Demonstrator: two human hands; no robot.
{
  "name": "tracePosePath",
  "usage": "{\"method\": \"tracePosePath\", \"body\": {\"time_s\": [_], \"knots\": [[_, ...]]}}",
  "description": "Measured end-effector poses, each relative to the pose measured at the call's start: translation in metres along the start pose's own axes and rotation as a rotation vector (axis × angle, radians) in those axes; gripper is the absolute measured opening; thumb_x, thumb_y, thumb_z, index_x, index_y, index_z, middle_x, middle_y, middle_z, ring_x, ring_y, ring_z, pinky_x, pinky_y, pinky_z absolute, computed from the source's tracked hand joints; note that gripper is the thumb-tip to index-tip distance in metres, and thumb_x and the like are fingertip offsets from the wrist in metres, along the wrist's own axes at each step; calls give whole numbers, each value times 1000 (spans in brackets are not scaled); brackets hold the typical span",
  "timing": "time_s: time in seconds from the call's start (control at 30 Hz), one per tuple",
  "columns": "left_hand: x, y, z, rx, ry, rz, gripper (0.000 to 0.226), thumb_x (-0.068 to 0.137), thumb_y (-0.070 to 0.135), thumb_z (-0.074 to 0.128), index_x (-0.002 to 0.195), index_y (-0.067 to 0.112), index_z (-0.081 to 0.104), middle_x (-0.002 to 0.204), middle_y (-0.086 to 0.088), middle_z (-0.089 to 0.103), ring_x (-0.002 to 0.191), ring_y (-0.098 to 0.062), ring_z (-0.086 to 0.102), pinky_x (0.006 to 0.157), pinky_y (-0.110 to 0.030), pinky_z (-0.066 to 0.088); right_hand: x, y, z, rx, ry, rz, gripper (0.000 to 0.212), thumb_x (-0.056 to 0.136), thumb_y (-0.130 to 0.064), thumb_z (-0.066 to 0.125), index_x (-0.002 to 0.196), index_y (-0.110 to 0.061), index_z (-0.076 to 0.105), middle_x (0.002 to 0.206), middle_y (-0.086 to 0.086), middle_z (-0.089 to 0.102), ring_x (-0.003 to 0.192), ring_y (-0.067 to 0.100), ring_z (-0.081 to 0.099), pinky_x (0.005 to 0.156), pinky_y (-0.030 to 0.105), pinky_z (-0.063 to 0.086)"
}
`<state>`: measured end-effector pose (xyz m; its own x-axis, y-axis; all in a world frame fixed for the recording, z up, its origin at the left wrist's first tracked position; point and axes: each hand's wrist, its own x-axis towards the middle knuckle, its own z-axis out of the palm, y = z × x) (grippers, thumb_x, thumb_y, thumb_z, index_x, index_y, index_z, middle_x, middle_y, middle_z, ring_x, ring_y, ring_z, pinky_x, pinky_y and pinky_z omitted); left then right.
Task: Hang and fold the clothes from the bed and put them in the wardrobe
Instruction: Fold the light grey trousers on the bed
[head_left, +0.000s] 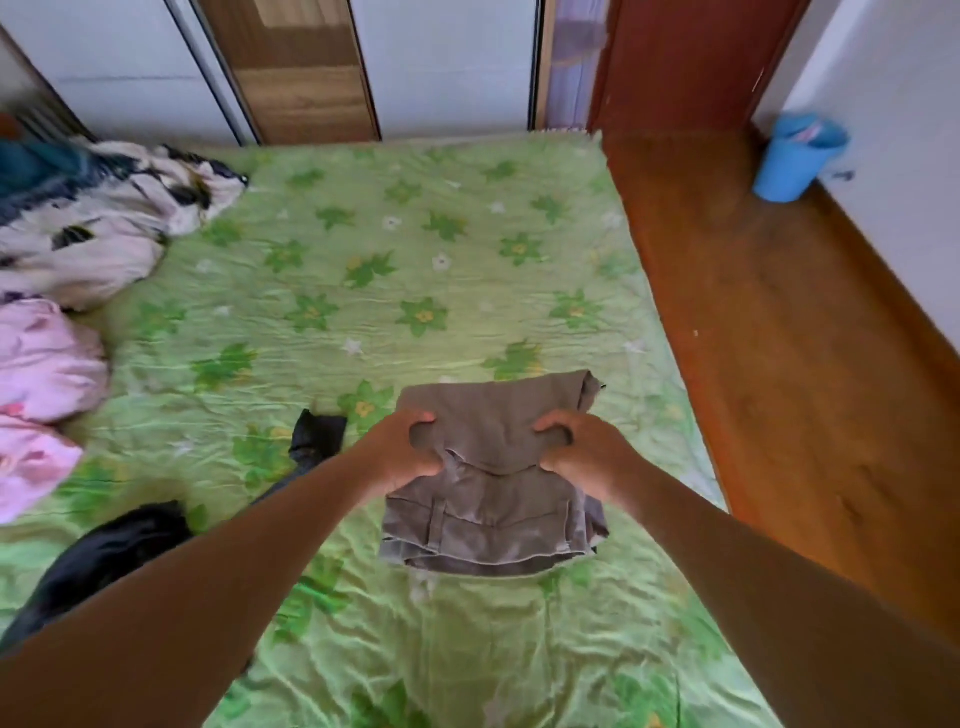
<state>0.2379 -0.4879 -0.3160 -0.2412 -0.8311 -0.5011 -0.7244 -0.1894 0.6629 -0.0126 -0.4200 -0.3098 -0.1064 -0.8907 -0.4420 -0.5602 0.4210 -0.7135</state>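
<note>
Green floral bedding covers the bed (441, 249), with wardrobe doors (447, 67) at its far edge and a wooden floor (753, 364) to the right. Folded grey-brown trousers (488, 514) lie on the near-right part of the bed. Left hand (402, 457) and right hand (582, 449) each grasp a bunched fold at the trousers' middle, one on either side; a black garment (104, 561) lies to the left.

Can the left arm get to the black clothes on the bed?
Probably yes: the black clothes lie right beside the left arm, nothing between. But the left grip holds the trousers, so it must let go first.
</note>
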Motion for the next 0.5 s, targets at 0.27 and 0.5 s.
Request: {"method": "tracePosePath", "body": {"time_s": [0.27, 0.5], "knots": [[-96, 137, -89, 252, -81, 213, 67, 81, 20, 71, 143, 25, 48, 107, 4, 53, 85, -4, 55, 70, -25, 47, -113, -118, -107, -89, 56, -48, 30, 83, -16, 73, 106, -33, 63, 92, -7, 61, 83, 9, 62, 62, 19, 47], [-211, 224, -146, 369, -122, 354, 62, 83, 27, 70, 142, 24, 51, 98, 11, 53, 90, -12, 61, 70, -29, 56, -255, -206, -156, -188, 207, -70, 22, 92, -24, 68, 113, -21, 71, 108, 0, 66, 94, 14, 61, 77, 26, 53]]}}
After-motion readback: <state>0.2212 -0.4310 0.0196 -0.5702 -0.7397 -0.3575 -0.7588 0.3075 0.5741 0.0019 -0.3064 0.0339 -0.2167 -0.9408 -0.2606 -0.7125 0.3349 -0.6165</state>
